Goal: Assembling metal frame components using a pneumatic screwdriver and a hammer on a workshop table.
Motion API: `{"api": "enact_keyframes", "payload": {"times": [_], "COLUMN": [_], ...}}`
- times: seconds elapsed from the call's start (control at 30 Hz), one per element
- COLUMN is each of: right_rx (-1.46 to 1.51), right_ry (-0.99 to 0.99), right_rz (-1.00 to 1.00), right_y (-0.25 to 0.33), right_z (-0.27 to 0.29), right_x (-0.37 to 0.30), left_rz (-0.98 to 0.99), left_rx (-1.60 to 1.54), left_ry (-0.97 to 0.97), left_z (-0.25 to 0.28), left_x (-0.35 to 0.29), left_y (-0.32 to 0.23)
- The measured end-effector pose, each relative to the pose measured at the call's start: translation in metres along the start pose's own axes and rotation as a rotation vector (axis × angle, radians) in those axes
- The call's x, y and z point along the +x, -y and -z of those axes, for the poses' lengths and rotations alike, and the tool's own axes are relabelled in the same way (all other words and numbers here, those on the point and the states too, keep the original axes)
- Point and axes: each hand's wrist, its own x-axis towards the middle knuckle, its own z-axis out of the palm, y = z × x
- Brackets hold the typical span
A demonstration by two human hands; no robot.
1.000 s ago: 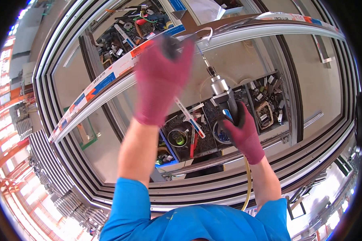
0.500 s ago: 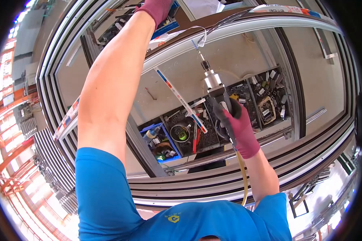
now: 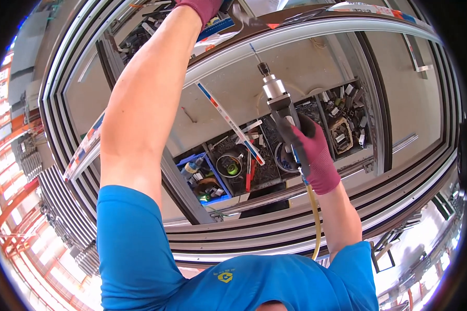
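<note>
Centrally, right grip (image 3: pixel 315 150) clamped on drill (image 3: pixel 280 98), left grip (image 3: pixel 205 8) cropped, state unclear, silver profile (image 3: pixel 306 31) ahead, blue crate (image 3: pixel 217 199) nearby

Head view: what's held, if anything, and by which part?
Right hand: drill, by its dark rear part. Left hand: cut off by top edge, can't tell.

Left of the hands (image 3: pixel 204 8) now farther forward, past the rail (image 3: pixel 301 32)
</note>
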Motion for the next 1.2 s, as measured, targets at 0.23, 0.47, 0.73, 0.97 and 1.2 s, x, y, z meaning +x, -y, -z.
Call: {"api": "enact_keyframes", "payload": {"times": [0.23,0.47,0.73,0.97,1.2], "right_rx": [-0.057,-0.116,-0.027,-0.024,-0.083], "right_ry": [-0.045,-0.086,-0.058,-0.019,0.116], "right_rz": [0.138,0.216,0.058,0.158,0.076], "right_y": [-0.026,-0.023,-0.012,-0.027,-0.067], "right_z": [-0.007,-0.011,-0.008,-0.009,0.021], "right_x": [0.008,0.015,0.006,-0.001,-0.032], "left_rz": [-0.143,-0.045,-0.034,-0.119,-0.222], "left_rx": [0.205,0.110,-0.018,0.783,0.872], "left_ry": [0.010,-0.100,0.087,0.370,0.545], "left_z": [0.016,-0.002,0.011,0.047,0.062], "left_x": [0.020,-0.010,-0.046,-0.070,-0.066], "left_y": [0.014,-0.004,-0.020,-0.004,0.016]}}
